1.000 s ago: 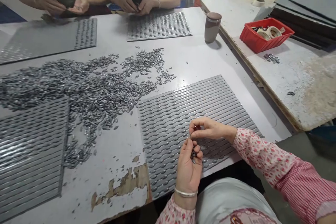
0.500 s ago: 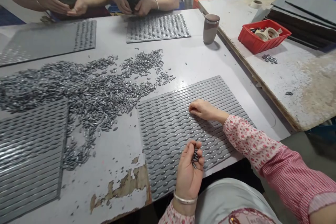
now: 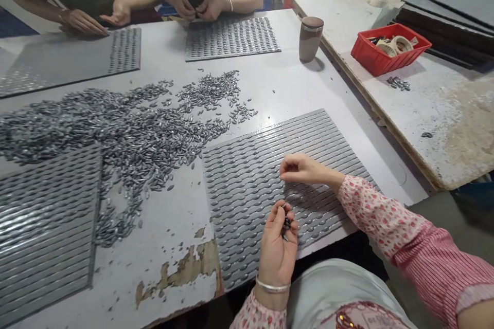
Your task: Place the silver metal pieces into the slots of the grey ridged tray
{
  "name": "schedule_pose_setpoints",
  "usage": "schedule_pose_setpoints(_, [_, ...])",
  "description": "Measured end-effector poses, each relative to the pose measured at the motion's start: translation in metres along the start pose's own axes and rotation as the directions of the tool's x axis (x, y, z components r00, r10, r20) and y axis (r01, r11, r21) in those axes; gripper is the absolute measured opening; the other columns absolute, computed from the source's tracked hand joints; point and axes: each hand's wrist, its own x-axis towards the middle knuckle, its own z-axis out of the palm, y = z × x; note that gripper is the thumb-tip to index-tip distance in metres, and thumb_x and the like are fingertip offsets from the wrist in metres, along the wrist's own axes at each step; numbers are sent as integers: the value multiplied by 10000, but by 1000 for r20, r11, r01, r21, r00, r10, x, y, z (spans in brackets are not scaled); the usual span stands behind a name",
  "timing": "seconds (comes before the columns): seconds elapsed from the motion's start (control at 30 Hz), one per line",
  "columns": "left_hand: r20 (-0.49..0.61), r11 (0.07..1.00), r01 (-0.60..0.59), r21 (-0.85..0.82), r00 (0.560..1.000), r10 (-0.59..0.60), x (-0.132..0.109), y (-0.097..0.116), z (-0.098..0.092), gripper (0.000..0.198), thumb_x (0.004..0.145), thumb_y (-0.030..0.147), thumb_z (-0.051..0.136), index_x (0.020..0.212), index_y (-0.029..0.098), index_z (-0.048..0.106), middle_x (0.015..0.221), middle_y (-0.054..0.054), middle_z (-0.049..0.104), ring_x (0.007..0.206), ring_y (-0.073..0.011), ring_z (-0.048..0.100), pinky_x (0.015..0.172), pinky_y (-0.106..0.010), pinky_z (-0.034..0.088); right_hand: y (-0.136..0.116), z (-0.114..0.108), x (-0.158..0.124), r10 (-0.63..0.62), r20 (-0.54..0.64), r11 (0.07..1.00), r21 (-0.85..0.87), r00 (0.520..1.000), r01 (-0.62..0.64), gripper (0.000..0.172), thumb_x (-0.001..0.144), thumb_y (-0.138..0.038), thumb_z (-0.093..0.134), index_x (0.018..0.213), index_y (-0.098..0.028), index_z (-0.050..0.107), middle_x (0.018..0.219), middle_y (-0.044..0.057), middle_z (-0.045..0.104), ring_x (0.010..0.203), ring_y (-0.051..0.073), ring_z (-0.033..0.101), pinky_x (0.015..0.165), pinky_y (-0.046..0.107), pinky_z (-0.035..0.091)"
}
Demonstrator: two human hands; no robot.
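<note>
A grey ridged board point(image 3: 247, 200) lies on the table in front of me, with small spindle-shaped grey pieces set in rows over its left and lower parts. My left hand point(image 3: 278, 247) is cupped palm up above the board's lower edge, its fingers curled round several loose grey pieces point(image 3: 286, 225). Over the middle of the board, my right hand point(image 3: 299, 168) has thumb and fingertips pinched together at the surface. Whatever sits between those fingertips is hidden or too small to name. The board's upper right part shows plain ridges.
A large heap of grey pieces point(image 3: 142, 131) spreads across the table. Another ridged board point(image 3: 46, 236) lies at left. Across the table, two people's hands point(image 3: 210, 9) work by two boards point(image 3: 233, 38). A lidded cup point(image 3: 311, 38) and a red bin point(image 3: 389, 54) with tape rolls stand right.
My right hand has moved slightly down and right over the board. My left thumb and fingers have shifted around the pieces. One co-worker's hand has reached down to the far left board.
</note>
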Motion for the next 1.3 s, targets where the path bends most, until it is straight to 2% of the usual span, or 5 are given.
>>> schedule_pose_setpoints(0.13, [-23,1000,-22,7,999,22,3,-1,1,111,782,79,605,855,136,665,772,-18,620,608,-58,573,521,-141,497,-25,3,-24,-124,160,964,255,979,80,173,833,-315,640,878,-151,605,829,11,587,745,116,526,668,220,435])
schedule_pose_setpoints(0.53, [-80,997,41,65,996,-36,-3,6,9,217,854,35,461,987,80,627,904,-111,671,699,-91,645,570,-149,544,24,-7,-5,128,-385,935,-260,914,-241,125,843,-197,601,728,-158,571,732,3,579,744,143,487,747,271,350])
schedule_pose_setpoints(0.77, [-1,996,84,-8,996,-84,-3,7,7,244,890,98,402,1017,88,611,847,-91,640,650,-98,603,538,-189,523,41,-3,-1,141,-390,772,-532,910,-348,140,848,-246,586,732,-169,572,783,40,592,797,190,462,750,294,322])
schedule_pose_setpoints(0.97, [-47,998,52,-24,997,-53,0,4,4,159,878,113,452,840,122,606,813,-63,638,613,-85,584,496,-171,492,31,0,-6,94,-455,872,-392,886,-293,87,805,-192,614,752,-162,552,755,20,564,770,170,474,748,288,346])
schedule_pose_setpoints(1.3, [-60,999,-49,11,997,49,4,1,4,108,840,160,558,832,113,655,825,-19,622,622,-63,569,493,-149,487,-36,13,-27,-156,71,978,149,985,144,132,836,-263,646,890,-152,603,842,22,588,793,132,532,728,247,427])
